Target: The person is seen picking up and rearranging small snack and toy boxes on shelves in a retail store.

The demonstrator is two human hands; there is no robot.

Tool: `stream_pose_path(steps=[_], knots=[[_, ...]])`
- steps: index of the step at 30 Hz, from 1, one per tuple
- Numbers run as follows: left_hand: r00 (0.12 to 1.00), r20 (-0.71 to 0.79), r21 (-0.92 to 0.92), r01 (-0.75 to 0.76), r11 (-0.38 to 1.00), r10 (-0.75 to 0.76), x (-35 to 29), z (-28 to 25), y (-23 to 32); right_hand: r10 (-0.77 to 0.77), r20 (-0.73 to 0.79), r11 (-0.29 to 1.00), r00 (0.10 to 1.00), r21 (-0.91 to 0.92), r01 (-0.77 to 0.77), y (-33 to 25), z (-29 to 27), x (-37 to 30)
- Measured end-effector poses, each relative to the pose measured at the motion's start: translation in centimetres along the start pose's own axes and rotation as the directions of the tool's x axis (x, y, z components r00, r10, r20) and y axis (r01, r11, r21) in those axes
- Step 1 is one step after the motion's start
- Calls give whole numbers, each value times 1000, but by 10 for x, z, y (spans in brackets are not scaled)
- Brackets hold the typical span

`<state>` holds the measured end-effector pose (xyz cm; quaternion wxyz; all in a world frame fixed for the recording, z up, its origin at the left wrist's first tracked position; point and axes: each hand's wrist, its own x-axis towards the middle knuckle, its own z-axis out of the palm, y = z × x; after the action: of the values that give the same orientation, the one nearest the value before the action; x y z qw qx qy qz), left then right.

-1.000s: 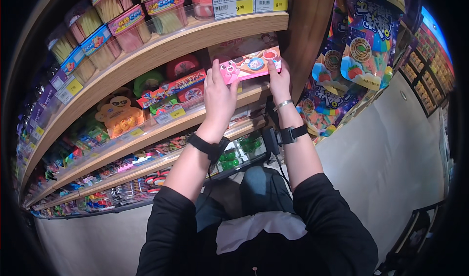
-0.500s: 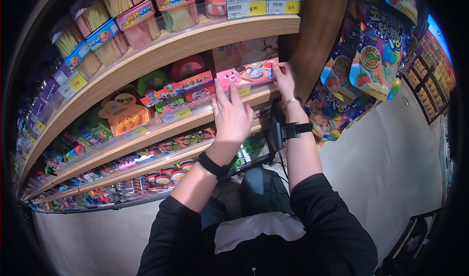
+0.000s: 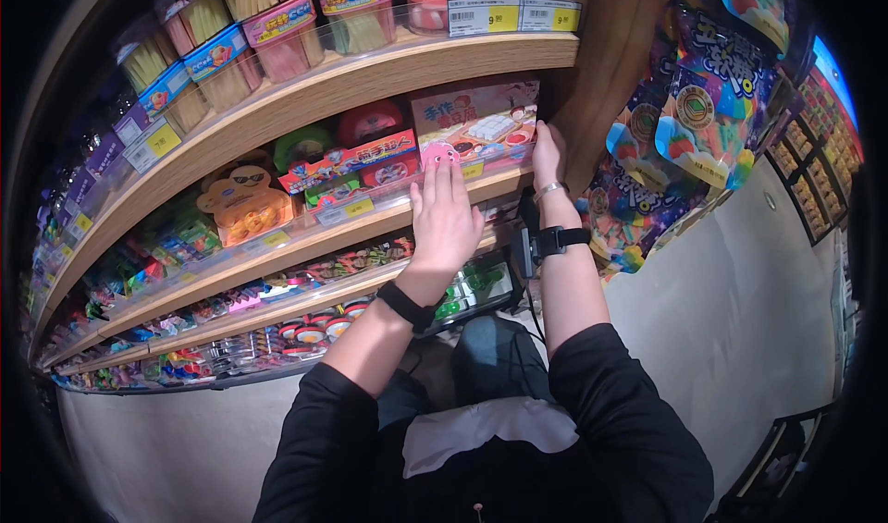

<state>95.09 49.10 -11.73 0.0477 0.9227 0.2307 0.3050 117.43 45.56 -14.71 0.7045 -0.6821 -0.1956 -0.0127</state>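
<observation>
A flat printed cardboard candy box, with a white food picture and a pink cartoon figure along its lower front, stands upright at the right end of the middle shelf. My left hand is open, fingers stretched and close together, with the tips against the lower left of the box front. My right hand lies along the box's right side, its fingers straight and seen edge-on; the inner side of that hand is hidden. Left of the box sits a display carton with red and green round packs.
Above, the wooden shelf holds tubs of candy sticks and jars. An orange bear-shaped pack stands further left. Candy bags hang beyond the wooden post at right. Lower shelves hold small packs.
The box has gone from leaning with a separate pink front strip to standing straighter, more of its face showing. My right hand has shifted from pinching its front corner to its right side.
</observation>
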Motion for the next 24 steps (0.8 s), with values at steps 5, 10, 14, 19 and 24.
stream_pose_path(steps=[5, 10, 14, 19, 24], knots=[[997, 58, -19, -49, 999, 50, -2, -6, -7, 26, -2, 998, 1000, -61, -26, -3, 1, 0], [996, -17, -82, -89, 993, 88, -9, -40, -13, -101, -67, 995, 993, -16, 100, -3, 12, -1], [937, -348, -42, 0, 999, -15, -15, -67, -47, -33, 35, 986, 999, 166, 27, -18, 14, -9], [764, -603, -165, 163, 973, -231, -29, -88, -94, -108, 3, 970, 994, 217, 105, -15, 17, -12], [742, -636, -87, 203, 975, -212, -26, -87, -117, -198, -68, 979, 978, 38, 200, -29, 19, -28]])
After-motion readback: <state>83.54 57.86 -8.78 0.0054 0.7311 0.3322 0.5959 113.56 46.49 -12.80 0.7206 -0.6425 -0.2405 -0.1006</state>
